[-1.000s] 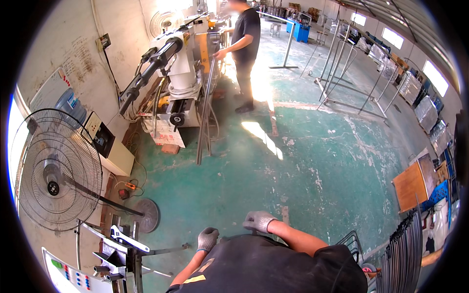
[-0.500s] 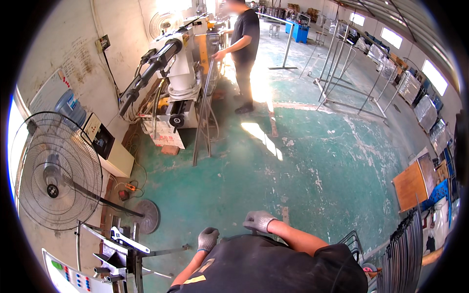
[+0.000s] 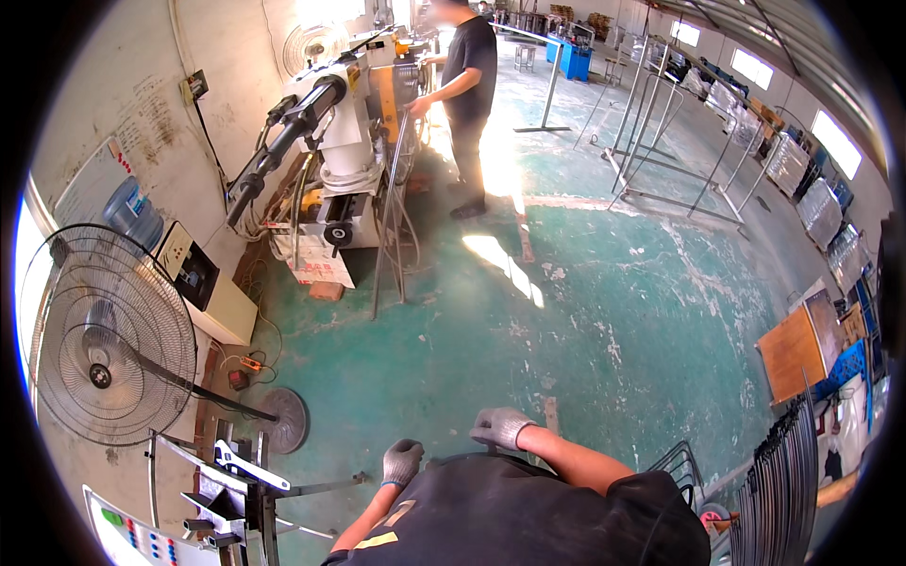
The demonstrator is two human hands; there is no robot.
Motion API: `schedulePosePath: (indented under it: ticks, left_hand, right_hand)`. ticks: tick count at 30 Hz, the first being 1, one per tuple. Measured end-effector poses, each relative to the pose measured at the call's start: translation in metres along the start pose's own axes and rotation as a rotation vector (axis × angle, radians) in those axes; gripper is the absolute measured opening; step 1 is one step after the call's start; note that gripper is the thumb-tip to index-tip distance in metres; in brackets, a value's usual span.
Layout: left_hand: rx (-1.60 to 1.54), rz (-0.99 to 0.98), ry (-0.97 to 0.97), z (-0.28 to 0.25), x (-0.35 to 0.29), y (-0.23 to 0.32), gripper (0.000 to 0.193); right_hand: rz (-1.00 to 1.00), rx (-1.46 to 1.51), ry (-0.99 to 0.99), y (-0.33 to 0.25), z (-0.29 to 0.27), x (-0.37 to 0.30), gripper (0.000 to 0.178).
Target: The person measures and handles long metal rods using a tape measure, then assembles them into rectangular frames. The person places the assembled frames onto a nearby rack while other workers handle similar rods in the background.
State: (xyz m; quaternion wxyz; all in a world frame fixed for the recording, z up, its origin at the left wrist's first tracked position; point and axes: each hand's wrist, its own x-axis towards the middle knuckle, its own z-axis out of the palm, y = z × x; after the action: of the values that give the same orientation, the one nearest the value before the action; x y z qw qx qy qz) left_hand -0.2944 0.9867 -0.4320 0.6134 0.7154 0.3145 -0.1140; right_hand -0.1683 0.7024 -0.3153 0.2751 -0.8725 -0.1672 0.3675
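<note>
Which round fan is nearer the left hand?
The black wire-cage pedestal fan, its round base near the grey-gloved left hand; the pale fan is farther back.

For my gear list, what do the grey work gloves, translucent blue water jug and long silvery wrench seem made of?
Grey gloves: matte, probably knitted fabric, from the soft, dull surface; coating unclear. Blue water jug: probably smooth plastic, since its wall looks see-through. Silvery wrench: likely smooth metal, from its bright sheen.
</note>
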Motion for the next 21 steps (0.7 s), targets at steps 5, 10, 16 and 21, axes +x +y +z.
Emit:
schedulePosePath:
  ticks: [5,10,16,21]
  left_hand:
    - [0.019,0.003,0.001,-0.002,-0.001,0.0,0.025]
    - [0.024,0.004,-0.006,-0.004,0.0,0.0,0.023]
    - [-0.042,0.045,0.055,-0.012,-0.004,0.032,0.022]
    - [-0.186,0.075,0.126,-0.034,0.006,0.061,0.021]
  right_hand:
    - [0.032,0.036,-0.064,-0.011,-0.008,-0.006,0.048]
    - [-0.003,0.04,0.014,-0.004,0.002,-0.003,0.048]
    - [0.002,0.051,-0.017,-0.013,-0.005,-0.005,0.043]
    - [0.02,0.047,-0.094,-0.023,-0.012,-0.003,0.042]
